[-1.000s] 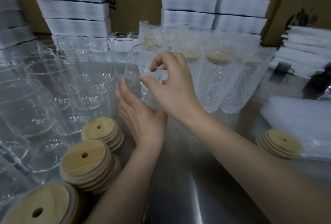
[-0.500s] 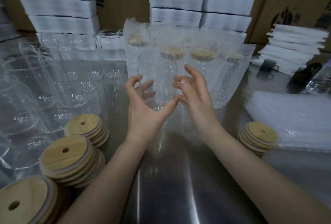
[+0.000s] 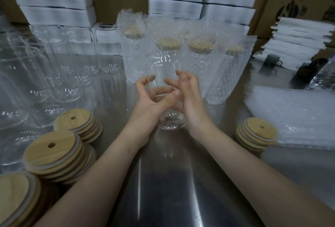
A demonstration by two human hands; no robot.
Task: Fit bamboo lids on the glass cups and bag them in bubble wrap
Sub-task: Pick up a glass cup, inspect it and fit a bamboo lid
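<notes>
A clear glass cup (image 3: 163,65) without a lid stands upright on the steel table (image 3: 172,181) at the centre. My left hand (image 3: 150,99) curls round its left side, thumb across the front. My right hand (image 3: 192,98) holds its right side with bent fingers. Stacks of round bamboo lids (image 3: 52,147) with a small hole sit at the lower left, and a smaller lid stack (image 3: 257,130) sits to the right. A flat pile of bubble wrap bags (image 3: 293,114) lies at the right.
Several lidded cups in bubble wrap (image 3: 199,59) stand just behind the held cup. Several bare glasses (image 3: 68,67) crowd the left side. White foam boxes (image 3: 54,0) and cardboard line the back. A dark mug (image 3: 272,60) and stacked white sheets (image 3: 297,41) are at the far right.
Both hands were spread open around the cup half a second ago; now their fingers have closed on it, and the cup sits nearer to me.
</notes>
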